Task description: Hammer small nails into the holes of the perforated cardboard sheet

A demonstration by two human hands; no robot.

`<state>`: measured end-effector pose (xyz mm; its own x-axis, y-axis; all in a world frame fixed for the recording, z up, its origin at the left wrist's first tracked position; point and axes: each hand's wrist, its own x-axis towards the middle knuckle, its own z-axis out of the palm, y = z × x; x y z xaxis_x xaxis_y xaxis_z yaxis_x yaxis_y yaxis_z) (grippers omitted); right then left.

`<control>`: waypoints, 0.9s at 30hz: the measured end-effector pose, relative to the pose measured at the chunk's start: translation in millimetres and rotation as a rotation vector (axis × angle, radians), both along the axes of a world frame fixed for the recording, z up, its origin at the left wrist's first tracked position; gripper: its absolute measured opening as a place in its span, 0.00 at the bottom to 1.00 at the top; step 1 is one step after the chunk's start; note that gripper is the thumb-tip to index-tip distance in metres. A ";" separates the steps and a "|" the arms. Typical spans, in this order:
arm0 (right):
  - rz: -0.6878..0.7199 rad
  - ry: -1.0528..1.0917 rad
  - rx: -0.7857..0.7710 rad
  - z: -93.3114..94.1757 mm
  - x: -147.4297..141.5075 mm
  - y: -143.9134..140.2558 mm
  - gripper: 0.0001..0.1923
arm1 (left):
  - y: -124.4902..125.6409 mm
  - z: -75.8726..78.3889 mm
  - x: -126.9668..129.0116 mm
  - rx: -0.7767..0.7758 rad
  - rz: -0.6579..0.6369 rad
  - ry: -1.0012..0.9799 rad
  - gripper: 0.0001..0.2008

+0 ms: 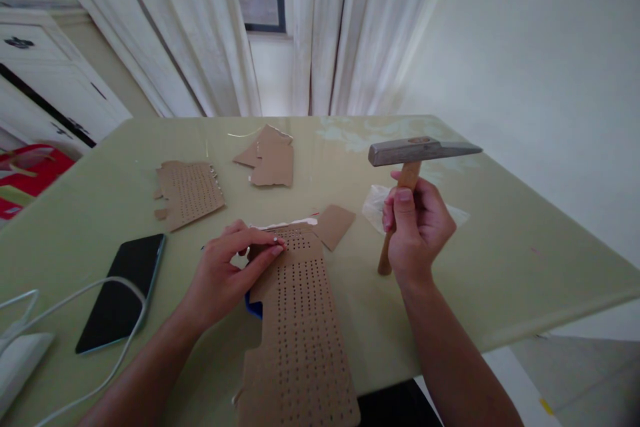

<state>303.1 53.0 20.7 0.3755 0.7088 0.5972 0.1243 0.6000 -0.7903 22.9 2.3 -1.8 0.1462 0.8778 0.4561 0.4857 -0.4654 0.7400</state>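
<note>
My right hand [417, 223] is wrapped round the wooden handle of a hammer [423, 149], its steel head raised above the table. Between the thumb and forefinger of my left hand [227, 273] is a small nail [277, 240], only its shiny end showing. That hand rests on the far end of a long cardboard strip [305, 320] punched with rows of small holes. Something blue [255, 307] shows under the strip's left edge; the rest of it is hidden.
Left of my hand lie a phone [123, 293] and a white cable [137, 290]. A perforated cardboard piece [190, 193], cardboard scraps [273, 160], a small cardboard square [335, 225] and clear plastic [374, 207] lie on the pale green table [525, 247].
</note>
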 end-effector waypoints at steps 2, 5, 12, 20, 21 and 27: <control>-0.003 -0.004 -0.007 0.0 0.2 -0.1 0.13 | 0.2 0.4 0.2 0.006 -0.006 -0.002 0.05; 0.008 0.002 0.008 0.3 0.0 -0.6 0.12 | 0.7 1.4 0.6 0.021 -0.016 0.008 0.05; 0.006 -0.010 0.008 0.4 -0.6 -1.3 0.11 | 0.8 4.2 2.1 0.051 -0.034 0.023 0.05; 0.004 -0.019 -0.006 -0.6 -0.9 -2.2 0.12 | 0.3 3.1 0.0 0.035 -0.042 0.023 0.05; 0.005 -0.020 -0.007 -0.8 -0.9 -2.3 0.12 | 0.3 2.9 -0.2 0.036 -0.045 0.021 0.04; 0.004 -0.017 -0.003 -0.1 -1.2 -3.1 0.12 | 0.8 1.7 -0.1 0.034 -0.042 0.012 0.05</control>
